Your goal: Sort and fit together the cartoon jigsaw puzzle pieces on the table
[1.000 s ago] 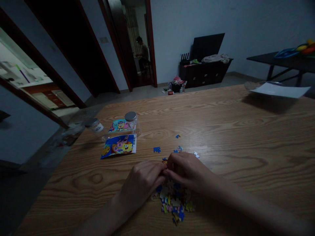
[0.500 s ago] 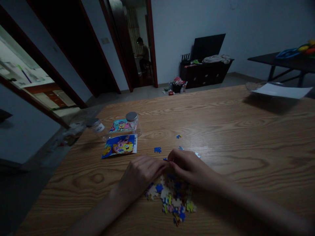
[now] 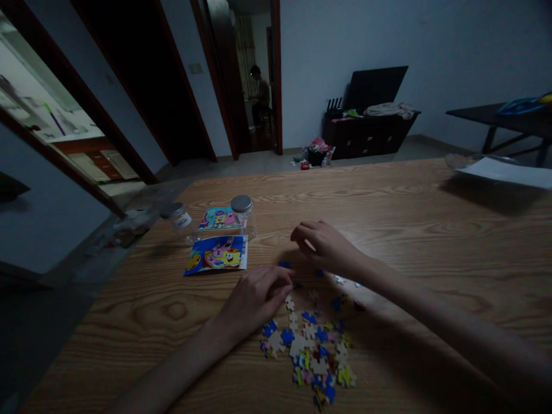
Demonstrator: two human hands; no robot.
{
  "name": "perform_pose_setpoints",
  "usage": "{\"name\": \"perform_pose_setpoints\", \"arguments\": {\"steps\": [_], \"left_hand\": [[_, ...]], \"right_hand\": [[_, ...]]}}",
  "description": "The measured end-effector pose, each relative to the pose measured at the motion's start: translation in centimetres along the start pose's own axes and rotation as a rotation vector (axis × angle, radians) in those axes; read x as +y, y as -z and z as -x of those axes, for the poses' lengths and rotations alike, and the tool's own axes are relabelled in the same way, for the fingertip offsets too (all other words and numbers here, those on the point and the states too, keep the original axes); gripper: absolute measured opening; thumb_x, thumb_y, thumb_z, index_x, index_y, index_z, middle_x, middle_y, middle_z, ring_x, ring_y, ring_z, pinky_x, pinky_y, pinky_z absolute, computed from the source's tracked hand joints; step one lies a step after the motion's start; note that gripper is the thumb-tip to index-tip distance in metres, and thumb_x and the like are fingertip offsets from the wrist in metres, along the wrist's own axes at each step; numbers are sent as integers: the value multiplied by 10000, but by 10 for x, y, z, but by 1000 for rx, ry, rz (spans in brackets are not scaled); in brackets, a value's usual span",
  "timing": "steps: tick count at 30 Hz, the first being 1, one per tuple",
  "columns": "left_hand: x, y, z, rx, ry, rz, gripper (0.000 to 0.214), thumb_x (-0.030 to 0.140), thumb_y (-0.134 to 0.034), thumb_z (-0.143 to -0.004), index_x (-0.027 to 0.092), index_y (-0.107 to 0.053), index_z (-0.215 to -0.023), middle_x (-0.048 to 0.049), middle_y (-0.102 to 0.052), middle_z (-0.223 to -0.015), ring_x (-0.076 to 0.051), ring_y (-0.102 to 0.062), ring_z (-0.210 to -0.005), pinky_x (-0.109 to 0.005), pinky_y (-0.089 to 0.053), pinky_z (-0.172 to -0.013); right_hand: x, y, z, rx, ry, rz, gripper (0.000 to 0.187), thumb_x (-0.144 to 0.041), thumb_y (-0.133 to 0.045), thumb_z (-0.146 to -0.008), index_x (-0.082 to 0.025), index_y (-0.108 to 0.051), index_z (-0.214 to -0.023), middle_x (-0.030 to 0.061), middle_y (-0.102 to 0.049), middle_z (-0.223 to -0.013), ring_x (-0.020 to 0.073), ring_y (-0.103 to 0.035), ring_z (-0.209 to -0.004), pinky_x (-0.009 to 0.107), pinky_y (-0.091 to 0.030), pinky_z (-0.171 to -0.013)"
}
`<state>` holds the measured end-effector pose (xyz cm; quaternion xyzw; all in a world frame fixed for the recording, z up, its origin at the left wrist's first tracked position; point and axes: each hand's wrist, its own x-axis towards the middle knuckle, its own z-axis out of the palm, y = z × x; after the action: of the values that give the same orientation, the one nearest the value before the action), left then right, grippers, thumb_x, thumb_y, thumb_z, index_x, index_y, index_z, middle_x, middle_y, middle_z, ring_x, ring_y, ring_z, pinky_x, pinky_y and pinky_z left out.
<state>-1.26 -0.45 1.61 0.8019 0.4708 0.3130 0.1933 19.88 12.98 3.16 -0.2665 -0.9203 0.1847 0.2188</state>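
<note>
L hand (image 3: 254,296) curled, fingertips at small dark puzzle piece (image 3: 296,284), can't tell if pinching. R hand (image 3: 323,246) loosely open, looks empty. Jigsaw pile (image 3: 308,351) sits toward the person, L hand nearer.

Your left hand (image 3: 254,299) hid whatever lay under its fingers, so you could not see whether it held anything. The loose puzzle pieces (image 3: 306,351) were too small and dim to show their pictures, and the white sheet (image 3: 509,173) ran off the right edge.
</note>
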Motion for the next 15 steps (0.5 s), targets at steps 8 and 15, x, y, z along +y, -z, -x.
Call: {"name": "perform_pose_setpoints", "arguments": {"steps": [8, 15], "left_hand": [[-8, -9, 1, -30, -41, 49, 64, 174, -614, -1020, 226, -637, -988, -38, -787, -1124, -230, -728, -1062, -422, -547, -969], [-13, -12, 3, -34, -90, -9, 79, 164, -587, -1027, 231, -627, -1044, -42, -780, -1151, -233, -722, -1087, -434, -551, -996]], "right_hand": [[53, -50, -145, -161, 197, -30, 356, -367, -672, -1029, -192, -631, -1337, 109, -648, -1351, 261, -682, -1121, 476, -600, -937], [70, -70, -170, -208, 327, 92, 364, -367, -675, -1027, -188, -628, -1340, 109, -648, -1350, 264, -683, -1123, 479, -600, -936]]}}
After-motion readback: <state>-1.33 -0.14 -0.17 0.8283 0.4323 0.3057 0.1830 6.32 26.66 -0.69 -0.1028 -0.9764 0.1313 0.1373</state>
